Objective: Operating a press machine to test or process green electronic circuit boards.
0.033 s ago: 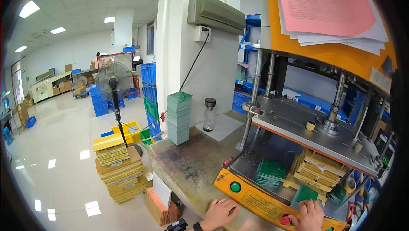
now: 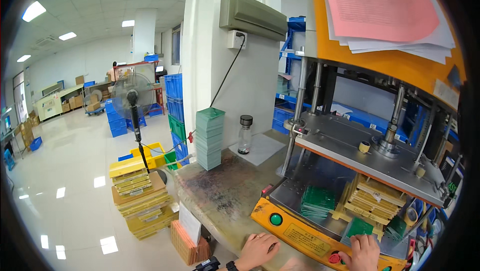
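My left hand [image 2: 258, 251] lies on the worktable beside the press's orange control panel [image 2: 306, 241], fingers loosely bent with nothing visible in them. My right hand [image 2: 364, 254] is over the panel's right part, its thumb by a red button [image 2: 334, 258]. Its fingertips are close to a small stack of green circuit boards [image 2: 360, 227]; whether they touch it I cannot tell. Behind, a pile of yellowish fixture plates [image 2: 375, 196] sits under the raised metal platen [image 2: 345, 138]. Another green board stack [image 2: 317, 202] stands left of that pile. A green button [image 2: 276, 219] shows at the panel's left end.
On the worktable [image 2: 220, 186] stand a tall stack of pale green boards [image 2: 209, 141] and a clear bottle [image 2: 245, 135]. Orange-edged boards [image 2: 190, 243] stand below its left edge. Yellow panels [image 2: 140, 196] are piled beside a standing fan [image 2: 133, 98]. Steel posts [image 2: 298, 91] flank the press.
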A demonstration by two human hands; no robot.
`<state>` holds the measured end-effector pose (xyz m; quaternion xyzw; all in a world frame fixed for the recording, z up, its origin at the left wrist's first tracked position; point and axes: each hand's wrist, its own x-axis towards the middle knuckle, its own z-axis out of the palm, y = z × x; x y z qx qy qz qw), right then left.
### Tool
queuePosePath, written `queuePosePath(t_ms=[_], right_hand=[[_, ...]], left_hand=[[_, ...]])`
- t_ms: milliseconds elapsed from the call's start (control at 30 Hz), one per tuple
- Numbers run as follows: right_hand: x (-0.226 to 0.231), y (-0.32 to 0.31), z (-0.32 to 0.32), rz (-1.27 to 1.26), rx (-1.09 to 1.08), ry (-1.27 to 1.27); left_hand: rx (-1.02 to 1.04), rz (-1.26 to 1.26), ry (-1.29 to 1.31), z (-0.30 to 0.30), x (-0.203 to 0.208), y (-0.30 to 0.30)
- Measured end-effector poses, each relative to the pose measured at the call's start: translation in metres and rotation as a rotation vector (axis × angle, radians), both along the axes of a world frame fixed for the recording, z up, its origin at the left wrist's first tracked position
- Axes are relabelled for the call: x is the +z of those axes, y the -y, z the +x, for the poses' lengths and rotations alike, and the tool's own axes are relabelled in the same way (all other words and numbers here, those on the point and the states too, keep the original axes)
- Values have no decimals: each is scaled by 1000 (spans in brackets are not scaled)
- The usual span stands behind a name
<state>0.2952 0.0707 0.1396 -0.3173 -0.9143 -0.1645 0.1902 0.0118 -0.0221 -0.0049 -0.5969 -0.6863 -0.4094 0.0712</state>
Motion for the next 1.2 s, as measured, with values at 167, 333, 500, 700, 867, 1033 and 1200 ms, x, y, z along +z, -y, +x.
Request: queuePosePath(t_ms=[167,333,500,700,867,1033,1200], right_hand=[[-4,-24,16,26,106,-51],[12,-66,13,-29,81,-144],[-10,-80,34,-95,-18,-92],[-10,-82,33,-169,64,-105],[-5,-79,33,-152,97,-152],[8,-80,51,-173,175,-262],[30,-97,71,-177,135,-322]], left_hand=[[-152,-45,108,4,14,-7],[-333,-68,-112,6,102,-33],[-530,146,-373,65,172,-139],[-447,-60,-533,98,170,-267],[-672,-270,-580,86,187,-297],[-634,-1,-427,48,187,-246],[-479,21,-488,-34,170,-159]])
